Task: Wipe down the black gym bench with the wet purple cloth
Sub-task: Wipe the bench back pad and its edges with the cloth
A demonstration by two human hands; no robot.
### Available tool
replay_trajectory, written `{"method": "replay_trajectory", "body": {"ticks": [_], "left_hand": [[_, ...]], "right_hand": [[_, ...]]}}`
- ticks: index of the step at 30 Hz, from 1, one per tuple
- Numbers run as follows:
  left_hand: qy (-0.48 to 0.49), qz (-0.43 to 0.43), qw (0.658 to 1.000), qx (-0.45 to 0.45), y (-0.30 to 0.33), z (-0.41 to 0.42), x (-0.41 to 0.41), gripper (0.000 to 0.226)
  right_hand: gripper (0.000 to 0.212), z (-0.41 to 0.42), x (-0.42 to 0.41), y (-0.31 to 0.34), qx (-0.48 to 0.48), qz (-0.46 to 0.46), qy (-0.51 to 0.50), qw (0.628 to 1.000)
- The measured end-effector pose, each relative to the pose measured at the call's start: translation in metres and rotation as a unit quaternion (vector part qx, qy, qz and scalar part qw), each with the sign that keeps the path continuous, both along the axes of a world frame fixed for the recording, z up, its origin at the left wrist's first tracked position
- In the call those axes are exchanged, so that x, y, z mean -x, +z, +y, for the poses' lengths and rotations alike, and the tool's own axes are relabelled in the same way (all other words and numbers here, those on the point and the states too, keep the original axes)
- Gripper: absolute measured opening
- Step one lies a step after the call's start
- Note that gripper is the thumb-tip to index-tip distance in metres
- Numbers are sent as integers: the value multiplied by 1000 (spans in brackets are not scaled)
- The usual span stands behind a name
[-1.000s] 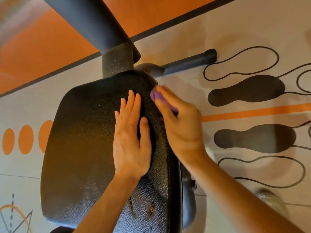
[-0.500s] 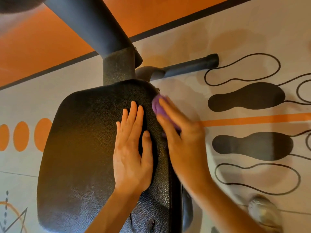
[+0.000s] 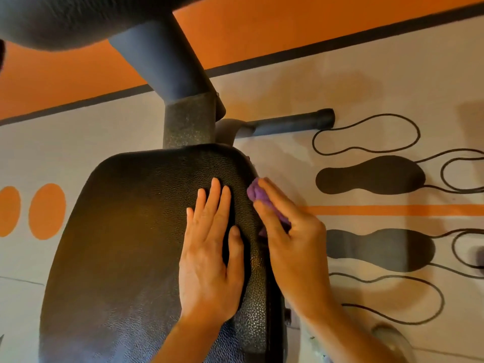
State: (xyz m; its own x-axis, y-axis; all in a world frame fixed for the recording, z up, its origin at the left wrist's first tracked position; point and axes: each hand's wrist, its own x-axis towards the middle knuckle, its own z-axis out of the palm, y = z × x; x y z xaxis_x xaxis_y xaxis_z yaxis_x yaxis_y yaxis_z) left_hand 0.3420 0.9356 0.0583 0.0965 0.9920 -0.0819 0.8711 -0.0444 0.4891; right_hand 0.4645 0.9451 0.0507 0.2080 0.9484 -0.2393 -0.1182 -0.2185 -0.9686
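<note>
The black gym bench pad (image 3: 125, 239) fills the lower middle of the head view, its textured leather running toward me. My left hand (image 3: 209, 255) lies flat on the pad's right part, fingers together and pointing away. My right hand (image 3: 290, 239) presses the bunched purple cloth (image 3: 258, 193) against the pad's right side edge near its far corner. Only the cloth's front end and a strip between my fingers show; the rest is under my hand.
A thick dark post (image 3: 183, 100) rises from the bench's far end toward a padded part (image 3: 65, 19) at top left. A black bar (image 3: 290, 123) sticks out to the right over the floor mat (image 3: 366, 87) printed with footprints and orange stripes. A shoe tip (image 3: 390, 339) shows at lower right.
My right hand with the cloth has slid back toward me along the pad's right edge. The view has shifted so the bench sits lower in frame. My left hand stays flat on the pad.
</note>
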Motion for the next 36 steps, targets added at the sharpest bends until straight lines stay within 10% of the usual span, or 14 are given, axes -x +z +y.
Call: {"method": "replay_trajectory", "body": {"ticks": [11,27,36], "left_hand": [[20,2,1000,11,14,32,49,53],[70,61,995,-33,-12,61,83,55],[62,57,996,-25,-14,61,89,55]], "right_hand": [[38,28,9,-7,-37,-94,32,994],[30,122,78,-11,-113,-469,258,837],[29,125,109,5,-36,-481,214,849]]}}
